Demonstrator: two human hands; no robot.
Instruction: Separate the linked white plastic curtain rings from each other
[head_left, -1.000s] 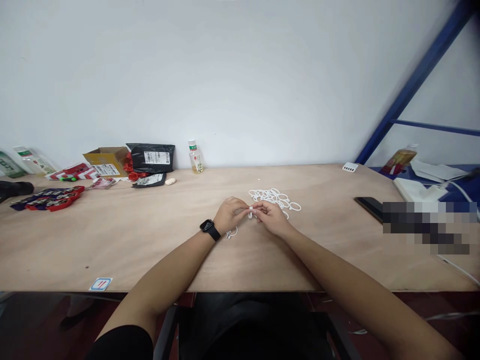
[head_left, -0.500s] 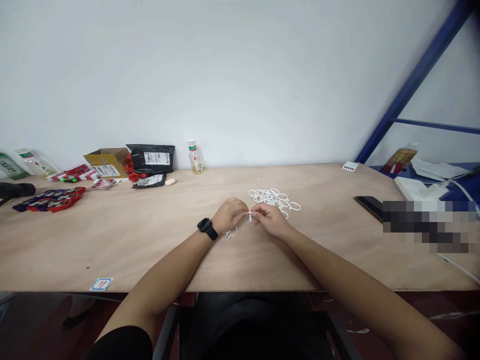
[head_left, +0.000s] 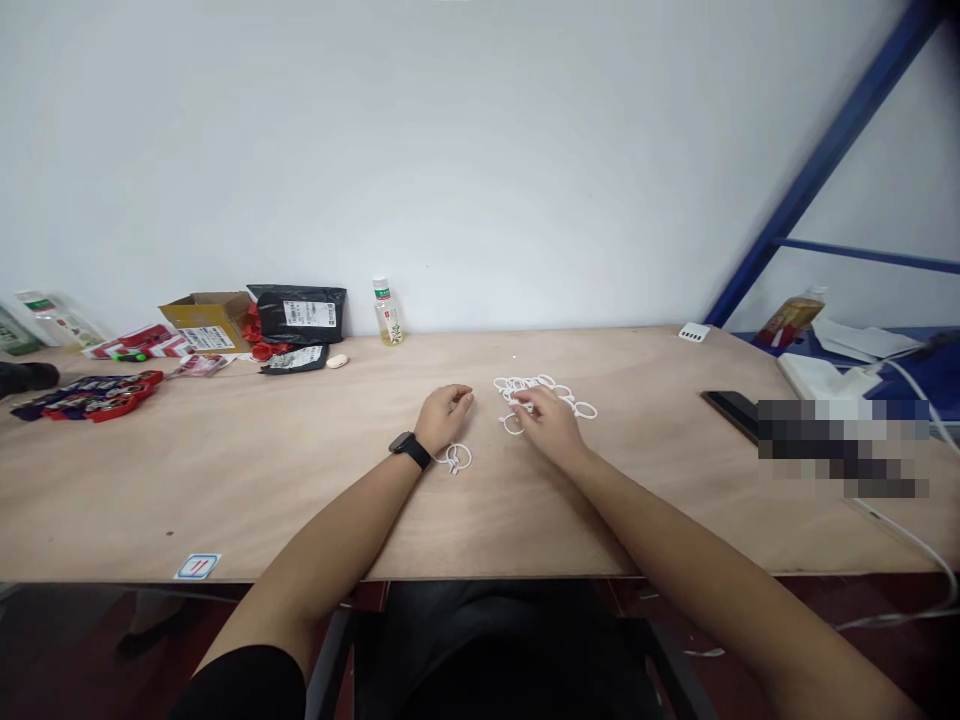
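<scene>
My left hand (head_left: pixel 444 420), with a black watch (head_left: pixel 409 449) on its wrist, rests over the table with its fingers loosely bent and thumb a little apart, holding nothing visible. Just below it lie linked white plastic rings (head_left: pixel 459 458) with small tabs. At the near side of a pile of similar rings (head_left: pixel 545 381), my right hand (head_left: pixel 553 424) has bent fingers and thumb closed at the edge of a white ring (head_left: pixel 512 426). Its palm covers part of the pile, and the exact grip is partly hidden.
Along the wall stand a bottle (head_left: pixel 388 315), a black parcel bag (head_left: pixel 306 313) and a cardboard box (head_left: pixel 206 322). Red and blue packets (head_left: pixel 94 397) lie at the left. A dark phone (head_left: pixel 731 415) and a white charger (head_left: pixel 694 332) are at the right.
My hands have parted from the white ring they held together. The left moved left and opened; the right shifted over the pile. More of the rings below my left hand now shows.
</scene>
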